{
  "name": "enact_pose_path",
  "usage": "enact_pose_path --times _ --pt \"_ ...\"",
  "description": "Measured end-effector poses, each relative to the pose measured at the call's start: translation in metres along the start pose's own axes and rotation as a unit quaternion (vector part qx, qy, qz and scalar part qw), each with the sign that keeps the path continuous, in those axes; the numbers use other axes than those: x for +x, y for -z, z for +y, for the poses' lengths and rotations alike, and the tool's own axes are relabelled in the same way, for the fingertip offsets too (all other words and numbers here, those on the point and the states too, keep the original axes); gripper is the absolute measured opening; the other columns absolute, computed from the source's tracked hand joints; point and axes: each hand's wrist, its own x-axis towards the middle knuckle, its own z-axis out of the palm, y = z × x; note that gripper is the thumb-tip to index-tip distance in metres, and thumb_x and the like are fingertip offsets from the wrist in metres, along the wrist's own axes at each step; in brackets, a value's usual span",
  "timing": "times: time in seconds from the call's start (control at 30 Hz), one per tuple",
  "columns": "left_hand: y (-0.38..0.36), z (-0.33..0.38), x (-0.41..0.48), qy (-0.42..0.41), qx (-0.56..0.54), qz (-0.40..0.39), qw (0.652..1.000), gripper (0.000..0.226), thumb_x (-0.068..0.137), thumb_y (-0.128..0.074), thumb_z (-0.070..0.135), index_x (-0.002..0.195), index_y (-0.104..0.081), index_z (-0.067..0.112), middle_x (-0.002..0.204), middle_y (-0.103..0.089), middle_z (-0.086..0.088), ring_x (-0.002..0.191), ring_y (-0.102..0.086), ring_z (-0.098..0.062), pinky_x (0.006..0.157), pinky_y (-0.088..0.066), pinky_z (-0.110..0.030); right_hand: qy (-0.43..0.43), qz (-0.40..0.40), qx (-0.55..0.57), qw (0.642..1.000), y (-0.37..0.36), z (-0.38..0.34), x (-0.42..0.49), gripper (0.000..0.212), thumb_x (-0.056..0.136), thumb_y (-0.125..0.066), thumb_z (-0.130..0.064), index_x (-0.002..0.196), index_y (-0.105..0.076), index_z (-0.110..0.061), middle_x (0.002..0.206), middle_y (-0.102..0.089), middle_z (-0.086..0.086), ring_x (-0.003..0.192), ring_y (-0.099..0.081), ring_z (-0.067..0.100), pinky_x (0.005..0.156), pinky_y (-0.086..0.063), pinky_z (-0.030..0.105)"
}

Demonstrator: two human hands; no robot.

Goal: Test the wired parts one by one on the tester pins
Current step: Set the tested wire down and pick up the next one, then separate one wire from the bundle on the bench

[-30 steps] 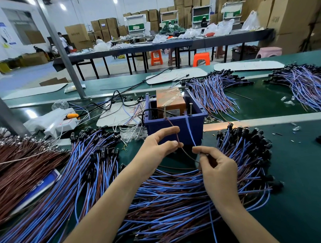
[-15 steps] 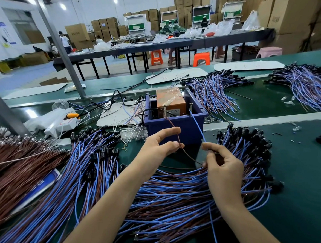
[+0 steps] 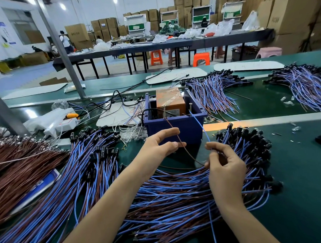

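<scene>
A blue tester box (image 3: 174,126) stands mid-table with an orange block inside and two upright metal pins, a left pin (image 3: 164,112) and a right pin (image 3: 190,108). My left hand (image 3: 159,145) pinches a brown wire (image 3: 183,146) whose end reaches the left pin. My right hand (image 3: 225,166) pinches a blue wire (image 3: 200,126) that runs up to the right pin. Both wires belong to one wired part; its body is hidden in my right hand. Under my forearms lies a big heap of blue and brown wired parts (image 3: 177,194) with black caps.
A second heap of wired parts (image 3: 70,176) lies at left, beside a brown wire bundle (image 3: 20,169). More bundles (image 3: 213,93) lie behind the box and at far right (image 3: 305,89). A white power strip (image 3: 62,125) and black cables sit at left. A grey post (image 3: 61,50) stands behind.
My right hand has shifted right and carried the blue wire's end from the box's front up to the right pin. The left hand stays put with the brown wire.
</scene>
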Motion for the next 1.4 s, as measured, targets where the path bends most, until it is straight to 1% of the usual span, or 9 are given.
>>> enact_pose_path --times 0.33,0.47,0.73,0.83,0.93,1.03,1.13,1.2,1.4 --pt "0.001 0.002 -0.001 -0.004 0.005 0.005 1.000 0.035 0.093 -0.049 -0.008 0.113 -0.061 0.018 0.125 -0.061 0.000 0.100 -0.069 -0.020 0.096 -0.051 -0.030 0.019 -0.008 -0.004 1.000 0.001 0.001 0.000 0.027 0.092 -0.053 -0.001 0.088 -0.067 -0.023 0.062 -0.060 -0.001 0.045 -0.048 0.003 0.044 -0.036 0.012" --pt "0.007 0.010 -0.001 -0.037 0.013 0.014 0.999 0.032 0.093 -0.044 -0.008 0.109 -0.064 0.012 0.116 -0.068 -0.001 0.097 -0.070 -0.022 0.088 -0.055 -0.029 0.051 -0.099 -0.036 0.993 -0.003 -0.002 -0.002 0.034 0.091 -0.055 0.000 0.096 -0.060 -0.033 0.080 -0.066 -0.008 0.066 -0.060 0.005 0.061 -0.049 0.016" --pt "0.066 0.039 -0.002 -0.095 0.073 0.142 0.983 0.034 0.089 -0.040 -0.013 0.089 -0.063 0.012 0.099 -0.074 -0.005 0.085 -0.072 -0.020 0.076 -0.056 -0.027 0.131 -0.267 -0.277 0.914 -0.008 0.006 -0.004 0.039 0.097 -0.053 -0.032 0.135 -0.053 -0.023 0.087 -0.047 -0.015 0.085 -0.049 0.007 0.077 -0.034 0.015" --pt "0.100 0.035 0.000 -0.044 0.370 0.232 0.899 0.027 0.090 -0.048 -0.006 0.094 -0.066 0.013 0.100 -0.072 -0.007 0.085 -0.069 -0.019 0.081 -0.052 -0.028 0.152 -0.296 -0.332 0.882 -0.007 0.008 -0.006 0.032 0.095 -0.053 -0.039 0.116 -0.070 -0.022 0.088 -0.049 -0.009 0.087 -0.049 0.011 0.079 -0.038 0.020" --pt "0.121 0.019 0.002 0.127 0.605 0.162 0.769 0.027 0.090 -0.060 0.015 0.117 -0.064 0.017 0.119 -0.065 -0.009 0.111 -0.057 -0.026 0.098 -0.043 -0.033 0.164 -0.309 -0.360 0.865 -0.007 0.008 -0.007 0.029 0.092 -0.055 -0.046 0.102 -0.074 -0.027 0.093 -0.047 -0.011 0.095 -0.043 0.010 0.088 -0.038 0.023" --pt "0.118 0.003 0.005 0.206 0.723 0.105 0.651 0.036 0.089 -0.062 0.031 0.124 -0.056 0.026 0.128 -0.057 -0.001 0.124 -0.044 -0.024 0.100 -0.033 -0.039 0.164 -0.309 -0.360 0.865 -0.007 0.008 -0.007 0.027 0.092 -0.055 -0.046 0.099 -0.074 -0.028 0.098 -0.048 -0.014 0.100 -0.042 0.009 0.093 -0.037 0.026" --pt "0.111 -0.009 0.012 0.190 0.760 0.109 0.612 0.035 0.090 -0.058 0.024 0.125 -0.053 0.024 0.128 -0.052 -0.002 0.124 -0.042 -0.026 0.101 -0.029 -0.044 0.163 -0.307 -0.357 0.867 -0.007 0.009 -0.007 0.027 0.093 -0.053 -0.044 0.102 -0.072 -0.027 0.099 -0.055 -0.014 0.100 -0.045 0.008 0.094 -0.038 0.027" --pt "0.109 -0.009 0.012 0.181 0.746 0.122 0.629 0.031 0.090 -0.058 0.017 0.121 -0.056 0.023 0.125 -0.057 0.000 0.121 -0.047 -0.023 0.102 -0.030 -0.043 0.168 -0.306 -0.356 0.867 -0.007 0.009 -0.008 0.025 0.094 -0.053 -0.041 0.104 -0.071 -0.027 0.099 -0.058 -0.014 0.101 -0.048 0.008 0.095 -0.039 0.028" --pt "0.070 0.043 -0.011 -0.045 0.471 0.062 0.879 0.029 0.078 -0.076 0.007 0.099 -0.067 0.025 0.086 -0.065 0.007 0.073 -0.061 -0.010 0.069 -0.045 -0.016 0.088 -0.357 -0.092 0.925 -0.005 -0.002 -0.005 0.018 0.094 -0.058 -0.023 0.098 -0.075 -0.029 0.108 -0.063 -0.016 0.106 -0.056 -0.002 0.088 -0.046 0.018"
